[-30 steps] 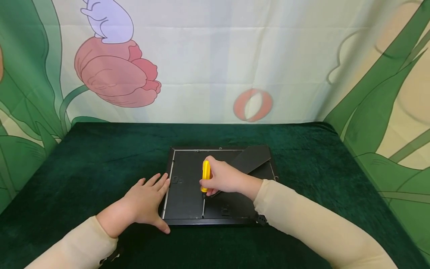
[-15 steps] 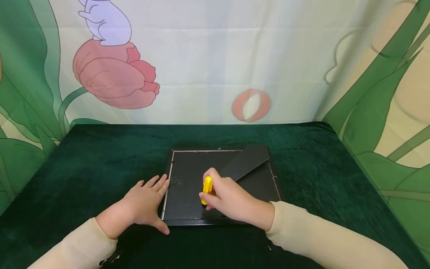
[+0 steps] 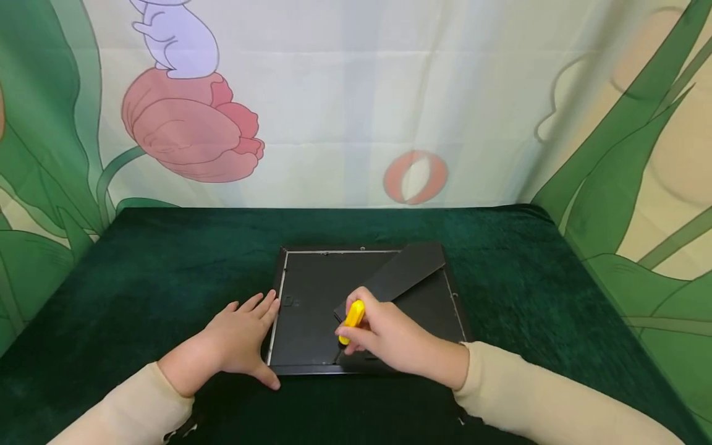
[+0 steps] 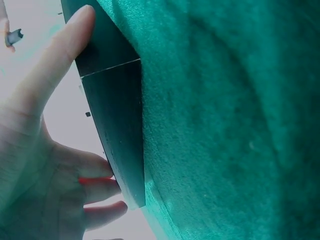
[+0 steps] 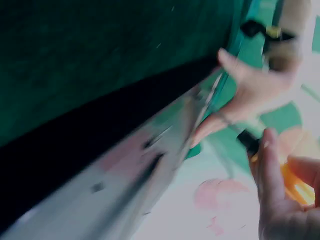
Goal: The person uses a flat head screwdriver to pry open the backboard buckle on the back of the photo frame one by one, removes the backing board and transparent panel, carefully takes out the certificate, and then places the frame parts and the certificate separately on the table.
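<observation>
A black picture frame (image 3: pixel 306 334) lies face down, its back panel upward and its black easel stand (image 3: pixel 411 269) slanting across the panel. My left hand (image 3: pixel 239 340) rests at the frame's left edge near the front corner, fingers spread; the left wrist view has the thumb over the dark frame side (image 4: pixel 115 110). My right hand (image 3: pixel 384 330) grips the yellow handle of a screwdriver (image 3: pixel 353 321). Its shaft slants down to the panel's front border, near a small dark tab. In the right wrist view the screwdriver (image 5: pixel 295 180) is partly covered by fingers.
Dark green velvet cloth (image 3: pixel 183 266) covers the table beneath the frame. Behind it hangs a pale curtain (image 3: pixel 322 123) printed with a rabbit, flower and leaves. Small metal rings stick out at the frame's far and right edges.
The right hand has moved lower and toward the front, and the screwdriver has gone from near upright to tilted, its handle leaning right. My left hand has stayed in place.
</observation>
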### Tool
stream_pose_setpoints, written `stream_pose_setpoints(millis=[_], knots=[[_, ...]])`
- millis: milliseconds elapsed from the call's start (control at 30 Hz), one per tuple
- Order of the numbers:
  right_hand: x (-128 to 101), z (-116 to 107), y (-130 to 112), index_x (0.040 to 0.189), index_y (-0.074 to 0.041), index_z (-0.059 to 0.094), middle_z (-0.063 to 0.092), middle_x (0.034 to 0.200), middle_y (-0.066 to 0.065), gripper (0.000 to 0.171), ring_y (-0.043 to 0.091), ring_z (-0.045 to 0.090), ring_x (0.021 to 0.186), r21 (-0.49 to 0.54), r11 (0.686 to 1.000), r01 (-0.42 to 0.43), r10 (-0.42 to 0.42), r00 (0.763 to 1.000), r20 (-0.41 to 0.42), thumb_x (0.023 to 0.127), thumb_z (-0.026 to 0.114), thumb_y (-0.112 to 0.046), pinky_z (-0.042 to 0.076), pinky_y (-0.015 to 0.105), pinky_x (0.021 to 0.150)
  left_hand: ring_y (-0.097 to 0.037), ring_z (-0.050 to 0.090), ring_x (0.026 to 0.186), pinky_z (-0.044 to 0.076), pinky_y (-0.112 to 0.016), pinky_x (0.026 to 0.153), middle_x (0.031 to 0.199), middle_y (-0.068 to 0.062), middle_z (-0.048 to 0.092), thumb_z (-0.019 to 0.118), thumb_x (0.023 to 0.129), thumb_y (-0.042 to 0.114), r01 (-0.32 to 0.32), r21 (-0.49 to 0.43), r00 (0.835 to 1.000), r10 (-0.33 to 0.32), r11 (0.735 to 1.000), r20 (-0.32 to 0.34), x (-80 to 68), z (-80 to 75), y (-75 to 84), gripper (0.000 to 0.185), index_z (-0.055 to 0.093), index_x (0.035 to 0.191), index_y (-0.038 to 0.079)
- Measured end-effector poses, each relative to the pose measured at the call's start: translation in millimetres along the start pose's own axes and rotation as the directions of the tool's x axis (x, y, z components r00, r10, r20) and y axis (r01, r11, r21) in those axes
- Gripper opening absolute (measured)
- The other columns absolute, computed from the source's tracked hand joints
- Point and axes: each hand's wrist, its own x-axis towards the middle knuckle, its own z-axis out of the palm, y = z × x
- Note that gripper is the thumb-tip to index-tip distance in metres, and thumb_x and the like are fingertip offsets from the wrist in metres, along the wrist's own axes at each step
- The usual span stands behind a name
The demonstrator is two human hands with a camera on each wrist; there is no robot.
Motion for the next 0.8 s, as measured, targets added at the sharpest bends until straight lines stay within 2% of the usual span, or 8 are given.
stream_pose_setpoints(millis=[100,167,267,367,500,667,800], knots=[[7,-15,15,0.097,-0.007,0.04,0.061,0.083,0.006,0.03,0.023,0.06,0.069,0.174,0.981,-0.084,0.093,0.995,-0.042,0.077,0.061,-0.014,0.048,0.026,0.063,-0.031,0.017,0.123,0.019,-0.055,0.091,0.139,-0.012,0.015,0.053,0.036,0.08,-0.003,0.001,1.0,0.003,1.0,-0.009,-0.1,0.9,-1.2,0.127,0.024,0.133,0.004],[9,-25,26,0.096,-0.004,0.044,0.062,0.083,0.008,0.03,0.025,0.06,0.069,0.218,0.97,-0.104,0.127,0.988,-0.093,0.076,0.063,-0.016,0.048,0.029,0.063,-0.031,0.016,0.124,0.019,-0.054,0.091,0.139,-0.012,0.015,0.053,0.037,0.08,-0.006,0.003,1.0,0.007,1.0,-0.016,0.1,1.9,-1.9,0.127,0.024,0.133,0.004],[9,-41,39,0.095,-0.001,0.049,0.063,0.084,0.009,0.029,0.024,0.06,0.069,0.226,0.965,-0.13,0.17,0.971,-0.166,0.076,0.063,-0.018,0.048,0.031,0.064,-0.031,0.016,0.124,0.019,-0.055,0.091,0.139,-0.012,0.015,0.053,0.037,0.08,-0.01,0.003,1.0,0.01,1.0,-0.02,-0.3,3.2,-3.2,0.126,0.024,0.133,0.004],[5,-54,50,0.104,-0.002,0.044,0.062,0.085,0.01,0.037,0.023,0.059,0.067,0.186,0.967,-0.173,0.212,0.955,-0.21,0.077,0.061,-0.021,0.048,0.031,0.064,-0.031,0.016,0.124,0.019,-0.054,0.091,0.139,-0.013,0.015,0.053,0.037,0.08,-0.012,0.008,1.0,0.012,1.0,-0.018,-0.8,4.2,-3.1,0.126,0.024,0.133,0.004],[1,-67,64,0.118,-0.005,0.029,0.06,0.083,0.008,0.051,0.021,0.057,0.062,0.085,0.97,-0.229,0.243,0.942,-0.232,0.08,0.057,-0.024,0.049,0.03,0.06,-0.031,0.016,0.124,0.019,-0.054,0.091,0.139,-0.012,0.015,0.052,0.037,0.08,-0.01,0.018,1.0,0.01,1.0,-0.022,-1.3,4.1,-3.0,0.126,0.024,0.133,0.004],[0,-76,75,0.118,-0.004,0.028,0.059,0.078,0.008,0.044,0.021,0.054,0.056,0.026,0.957,-0.29,0.289,0.935,-0.208,0.084,0.053,-0.016,0.048,0.03,0.056,-0.03,0.015,0.124,0.019,-0.054,0.092,0.139,-0.012,0.016,0.052,0.038,0.08,-0.013,0.023,1.0,0.014,1.0,-0.02,-1.2,3.6,-2.9,0.126,0.024,0.133,0.004],[0,-76,78,0.116,-0.002,0.03,0.059,0.074,0.007,0.041,0.02,0.052,0.051,-0.021,0.954,-0.3,0.293,0.942,-0.164,0.084,0.053,-0.013,0.048,0.03,0.053,-0.03,0.015,0.124,0.018,-0.054,0.092,0.139,-0.013,0.016,0.052,0.038,0.08,-0.012,0.024,1.0,0.012,1.0,-0.017,-0.6,4.4,-2.2,0.125,0.023,0.133,0.004]])
